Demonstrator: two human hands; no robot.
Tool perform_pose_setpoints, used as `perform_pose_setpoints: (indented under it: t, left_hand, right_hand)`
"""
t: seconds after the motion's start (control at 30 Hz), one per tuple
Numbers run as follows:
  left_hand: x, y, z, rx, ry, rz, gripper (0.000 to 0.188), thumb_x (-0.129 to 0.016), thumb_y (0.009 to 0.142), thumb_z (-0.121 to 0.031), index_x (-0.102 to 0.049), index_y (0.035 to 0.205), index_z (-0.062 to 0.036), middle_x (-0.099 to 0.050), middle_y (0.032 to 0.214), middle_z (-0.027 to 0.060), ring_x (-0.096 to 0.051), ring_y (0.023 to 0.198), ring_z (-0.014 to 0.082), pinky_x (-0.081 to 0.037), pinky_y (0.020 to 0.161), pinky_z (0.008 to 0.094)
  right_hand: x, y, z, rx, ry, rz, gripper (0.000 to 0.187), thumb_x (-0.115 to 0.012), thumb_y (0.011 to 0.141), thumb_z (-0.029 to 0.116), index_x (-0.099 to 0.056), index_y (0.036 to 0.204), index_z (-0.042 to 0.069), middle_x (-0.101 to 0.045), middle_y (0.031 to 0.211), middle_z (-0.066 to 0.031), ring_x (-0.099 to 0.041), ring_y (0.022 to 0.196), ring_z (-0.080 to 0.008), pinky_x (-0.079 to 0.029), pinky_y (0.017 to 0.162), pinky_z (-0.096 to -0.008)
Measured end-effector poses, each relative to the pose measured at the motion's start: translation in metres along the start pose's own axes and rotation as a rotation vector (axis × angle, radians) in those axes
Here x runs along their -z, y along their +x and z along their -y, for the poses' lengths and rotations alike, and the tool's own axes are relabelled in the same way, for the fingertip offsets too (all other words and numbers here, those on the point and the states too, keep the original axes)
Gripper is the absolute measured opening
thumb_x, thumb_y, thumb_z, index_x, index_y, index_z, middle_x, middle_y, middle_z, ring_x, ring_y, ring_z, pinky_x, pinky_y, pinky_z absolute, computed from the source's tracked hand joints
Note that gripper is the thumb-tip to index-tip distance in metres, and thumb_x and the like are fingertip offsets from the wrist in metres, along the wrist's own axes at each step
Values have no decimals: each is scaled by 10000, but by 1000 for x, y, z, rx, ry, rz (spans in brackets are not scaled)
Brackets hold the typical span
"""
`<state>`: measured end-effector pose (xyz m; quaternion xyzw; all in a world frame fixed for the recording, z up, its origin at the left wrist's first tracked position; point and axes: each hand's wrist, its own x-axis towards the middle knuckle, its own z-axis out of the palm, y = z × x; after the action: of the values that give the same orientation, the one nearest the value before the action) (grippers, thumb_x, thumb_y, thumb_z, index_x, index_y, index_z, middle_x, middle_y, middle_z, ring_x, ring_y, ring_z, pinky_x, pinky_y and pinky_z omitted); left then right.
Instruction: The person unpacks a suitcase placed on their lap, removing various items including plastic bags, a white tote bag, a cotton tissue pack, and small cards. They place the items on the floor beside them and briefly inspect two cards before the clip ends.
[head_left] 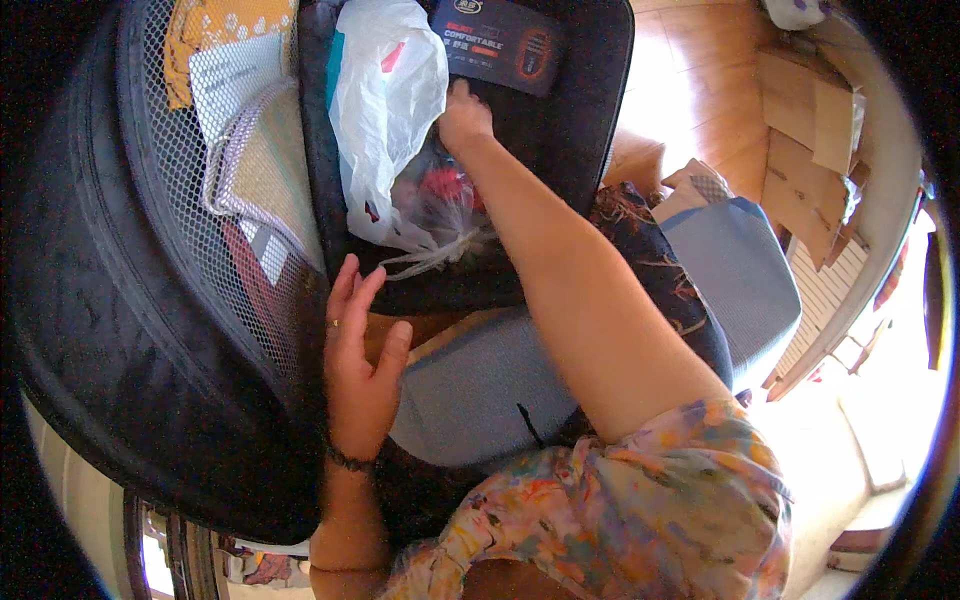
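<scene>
Inside an open black suitcase (pixel 520 130), a white plastic bag (pixel 385 110) lies along the left side, with a clear plastic bag (pixel 440 215) holding something red below it. At the white bag's right edge is my right hand (pixel 466 120), fingers curled and bunched just under a dark flat box (pixel 497 45). Whatever those fingers hold, if anything, is hidden. My left hand (pixel 365 385), wearing a ring and a dark bracelet, hovers by the suitcase's near edge. Its fingers are spread, empty, and just short of the clear bag's loose end.
The suitcase's lid, at left, has a mesh pocket (pixel 270 240) with folded cloth and papers behind it. Grey-blue padded seats (pixel 730 280) lie on the near side and to the right. Flattened cardboard (pixel 805 150) rests on the wooden floor (pixel 690 75) at far right.
</scene>
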<state>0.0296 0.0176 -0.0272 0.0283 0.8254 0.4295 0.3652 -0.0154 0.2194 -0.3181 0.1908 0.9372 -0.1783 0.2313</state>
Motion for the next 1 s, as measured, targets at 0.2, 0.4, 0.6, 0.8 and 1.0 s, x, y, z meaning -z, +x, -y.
perform_pose_setpoints:
  t: [0.2, 0.4, 0.6, 0.8, 1.0]
  left_hand:
    - [-1, 0, 1, -17, 0, -4, 443, -558, 801, -20, -484, 1237, -29, -364, 1376, 185, -378, 1256, 318, -287, 1037, 380]
    - [-5, 0, 6, -19, -106, -34, 433, -566, 806, -25, -487, 1231, -25, -395, 1347, 195, -393, 1243, 313, -301, 1025, 372]
    - [-2, 1, 8, -62, -127, -19, 426, -541, 836, -37, -477, 1256, -67, -378, 1383, 117, -370, 1267, 258, -336, 1009, 376]
    - [-4, -5, 9, -62, -112, -50, 399, -583, 812, -58, -507, 1200, -9, -463, 1287, 201, -448, 1193, 317, -350, 990, 374]
    - [-3, -2, 7, -54, -139, -11, 389, -580, 812, -60, -508, 1187, 14, -518, 1229, 196, -492, 1149, 323, -371, 973, 375]
  right_hand:
    - [-21, 10, -13, 110, -145, -177, 157, -578, 776, 174, -639, 904, 108, -503, 1081, -118, -487, 1058, -301, -431, 854, -443]
    - [2, 12, -41, -36, 755, -363, 137, -705, 672, 122, -645, 780, 64, -620, 763, -96, -600, 712, -277, -489, 657, -351]
    - [11, -8, -118, -90, 205, 134, 217, -610, 698, 122, -646, 881, 13, -651, 838, -167, -629, 777, -273, -496, 671, -354]
    - [-9, -73, -92, -307, -220, 306, 270, -465, 862, 184, -645, 928, -7, -639, 975, -208, -615, 916, -372, -490, 779, -449]
    - [-47, -88, -104, -294, -177, 422, 304, -431, 883, 213, -648, 983, 26, -642, 1001, -181, -614, 938, -366, -490, 799, -452]
